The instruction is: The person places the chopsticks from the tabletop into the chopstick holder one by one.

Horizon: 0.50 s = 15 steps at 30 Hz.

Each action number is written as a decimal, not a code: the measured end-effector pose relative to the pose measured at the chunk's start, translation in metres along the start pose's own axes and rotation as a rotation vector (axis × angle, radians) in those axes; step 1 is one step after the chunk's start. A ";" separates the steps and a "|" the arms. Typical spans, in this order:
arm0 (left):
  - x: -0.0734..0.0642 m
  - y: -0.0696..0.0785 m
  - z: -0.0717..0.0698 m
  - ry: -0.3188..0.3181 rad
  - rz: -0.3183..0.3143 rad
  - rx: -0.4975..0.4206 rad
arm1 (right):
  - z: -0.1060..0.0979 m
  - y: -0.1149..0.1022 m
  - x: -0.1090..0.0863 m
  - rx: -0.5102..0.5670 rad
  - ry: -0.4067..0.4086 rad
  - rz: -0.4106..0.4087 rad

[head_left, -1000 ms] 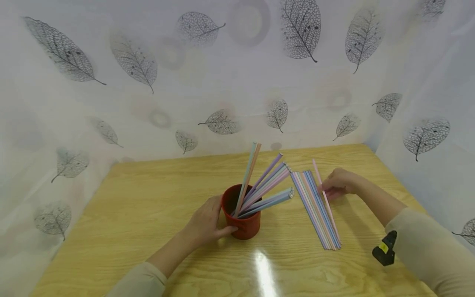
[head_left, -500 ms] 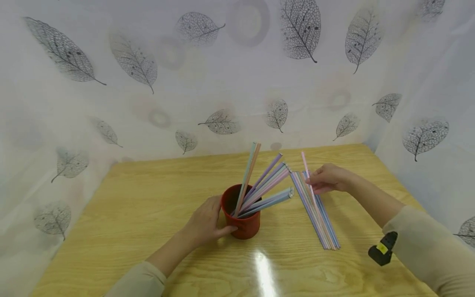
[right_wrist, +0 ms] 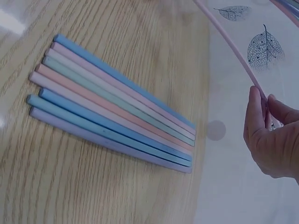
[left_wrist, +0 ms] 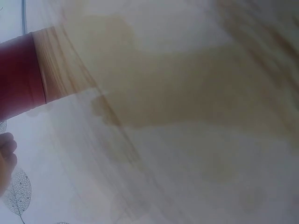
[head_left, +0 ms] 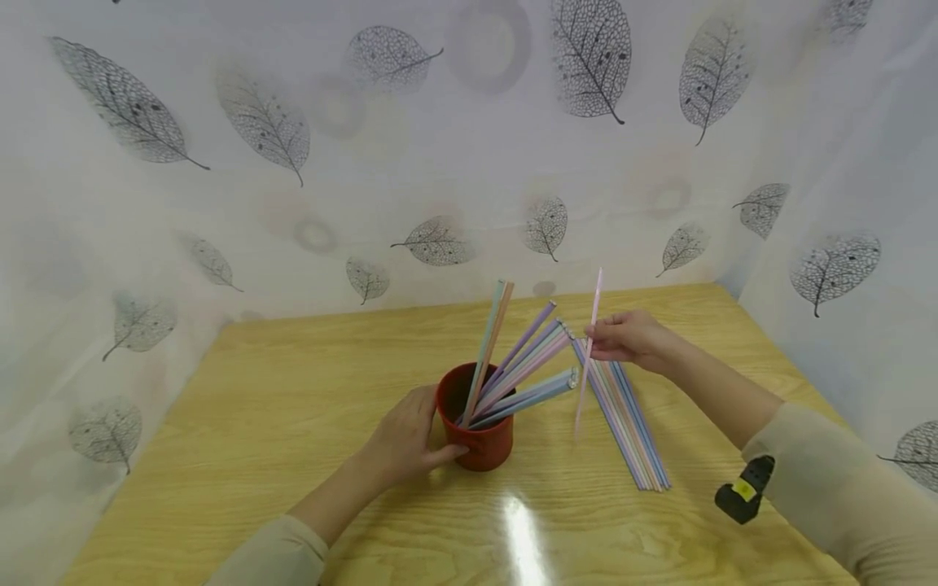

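Observation:
My left hand (head_left: 406, 435) holds the side of a red cup (head_left: 487, 452), its thumb across the front. Several pastel chopsticks (head_left: 531, 362) lean out of the cup, mostly to the right. To the right of the cup, my right hand (head_left: 630, 338) pinches one pink chopstick (head_left: 595, 297) between thumb and fingers, raised above the table and nearly upright. In the right wrist view, this pink chopstick (right_wrist: 229, 42) slants up from the fingertips. A row of blue, pink, green, orange and purple chopsticks (right_wrist: 112, 102) lies on the table. The left wrist view catches the cup (left_wrist: 18, 74) only in part.
The wood-grain table (head_left: 293, 391) has a bright reflection near its front. A pale curtain (head_left: 469, 163) with leaf prints hangs behind and at both sides. A black device with a yellow mark (head_left: 743, 490) sits at the right sleeve.
My right hand has lifted the pink chopstick from the right side of the row and carried it left toward the cup, tilting it more upright. My left hand and the cup stay put.

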<state>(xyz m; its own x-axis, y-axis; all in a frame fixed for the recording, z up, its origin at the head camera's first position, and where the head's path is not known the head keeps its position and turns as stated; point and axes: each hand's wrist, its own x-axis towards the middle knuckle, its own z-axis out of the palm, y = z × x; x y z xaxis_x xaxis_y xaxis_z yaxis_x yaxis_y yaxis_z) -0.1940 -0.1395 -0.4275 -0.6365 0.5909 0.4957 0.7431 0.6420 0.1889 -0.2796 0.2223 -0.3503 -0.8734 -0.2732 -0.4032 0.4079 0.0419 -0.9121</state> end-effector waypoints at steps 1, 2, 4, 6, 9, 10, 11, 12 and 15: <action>0.000 0.000 0.000 0.000 -0.002 -0.001 | 0.002 -0.001 -0.001 0.046 0.004 -0.001; 0.000 0.000 0.000 -0.001 -0.003 -0.003 | 0.004 -0.002 -0.002 0.093 0.010 -0.003; 0.000 -0.001 0.001 -0.003 -0.008 -0.004 | 0.009 -0.003 -0.003 0.184 0.024 -0.027; 0.000 -0.001 0.001 -0.007 -0.014 -0.004 | 0.014 -0.005 -0.005 0.268 0.047 -0.066; 0.000 -0.001 0.001 -0.009 -0.019 -0.005 | 0.023 -0.006 -0.008 0.371 0.091 -0.135; 0.000 -0.001 0.001 -0.010 -0.020 -0.005 | 0.026 -0.006 -0.009 0.398 0.108 -0.154; 0.000 -0.001 0.001 -0.009 -0.020 -0.005 | 0.029 -0.006 -0.010 0.422 0.124 -0.173; -0.001 -0.001 0.001 -0.007 -0.020 -0.005 | 0.032 -0.007 -0.010 0.439 0.138 -0.192; -0.001 0.000 0.001 -0.004 -0.019 -0.006 | 0.038 -0.010 -0.012 0.476 0.177 -0.240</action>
<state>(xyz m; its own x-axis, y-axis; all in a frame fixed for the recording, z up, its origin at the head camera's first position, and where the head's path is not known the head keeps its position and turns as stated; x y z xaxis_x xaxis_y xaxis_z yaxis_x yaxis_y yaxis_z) -0.1937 -0.1399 -0.4287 -0.6511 0.5809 0.4885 0.7323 0.6499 0.2032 -0.2634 0.1890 -0.3337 -0.9711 -0.0540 -0.2323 0.2313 -0.4513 -0.8619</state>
